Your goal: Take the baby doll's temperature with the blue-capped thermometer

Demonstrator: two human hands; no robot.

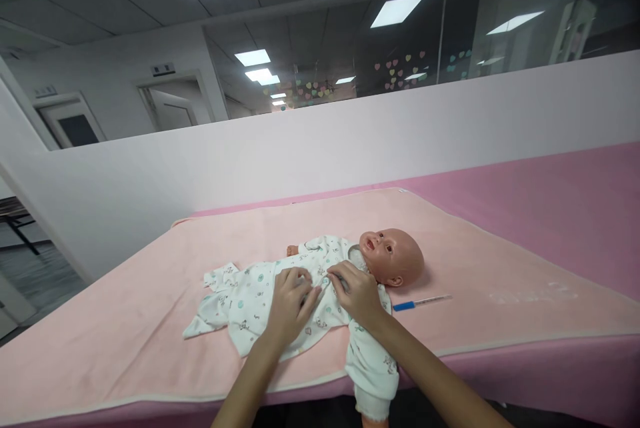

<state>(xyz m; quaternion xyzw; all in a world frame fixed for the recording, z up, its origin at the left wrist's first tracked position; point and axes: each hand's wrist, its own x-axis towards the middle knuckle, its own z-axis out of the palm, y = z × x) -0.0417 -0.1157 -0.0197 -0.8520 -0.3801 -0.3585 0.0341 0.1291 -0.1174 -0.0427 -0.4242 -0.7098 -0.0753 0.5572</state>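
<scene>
A baby doll (393, 255) lies on its back, head to the right, dressed in a white printed baby shirt (255, 281) and matching trousers (213, 315). At the chest, my right hand (361, 291) pinches the shirt's front between thumb and fingers. Beside it, over the belly, my left hand (293, 301) has curled fingers gripping the same cloth. The fingertips of both hands are close together, and the bit of cloth between them is too small to make out. The doll's near sleeve (370, 361) hangs over the front edge.
A slim clear stick with a blue end (420, 303), like a thermometer, lies beside the doll's head. Under everything is a peach mat (150, 301) on a pink-covered table (565, 208). A white partition (310, 155) with glass above stands behind.
</scene>
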